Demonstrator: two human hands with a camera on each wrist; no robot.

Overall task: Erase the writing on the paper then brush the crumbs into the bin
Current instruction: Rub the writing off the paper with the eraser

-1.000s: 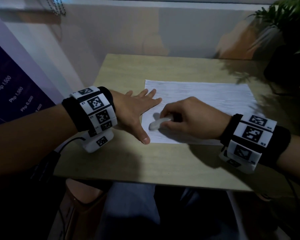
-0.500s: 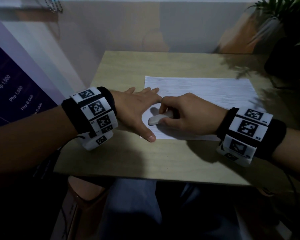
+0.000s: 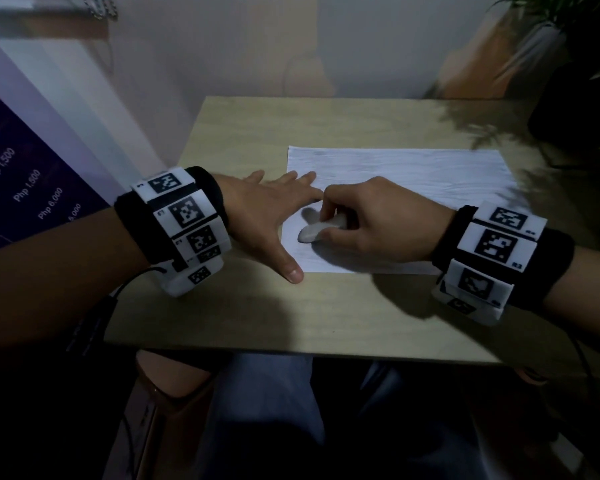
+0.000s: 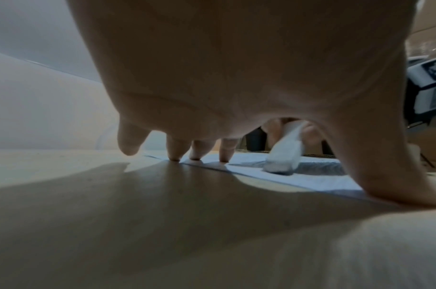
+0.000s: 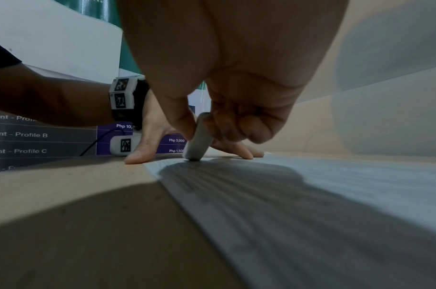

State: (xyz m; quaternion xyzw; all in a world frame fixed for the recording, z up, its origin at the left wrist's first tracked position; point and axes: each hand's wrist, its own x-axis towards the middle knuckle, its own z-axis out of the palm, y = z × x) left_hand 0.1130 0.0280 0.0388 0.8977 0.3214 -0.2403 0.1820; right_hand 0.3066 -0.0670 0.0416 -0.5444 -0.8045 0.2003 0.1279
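Paper [image 3: 413, 174] pinned by flat left hand [image 3: 260, 209], right hand [image 3: 371, 220] gripping eraser [image 3: 321, 228]

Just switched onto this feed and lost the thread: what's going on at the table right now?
A person is erasing a sheet of paper on the wooden table. The right hand pinches a white eraser, its tip pressed on the sheet near the left edge. The left hand lies flat with fingers spread, pinning that edge down. Faint lines still show on the sheet. No bin is in view, and brushing crumbs has not begun.
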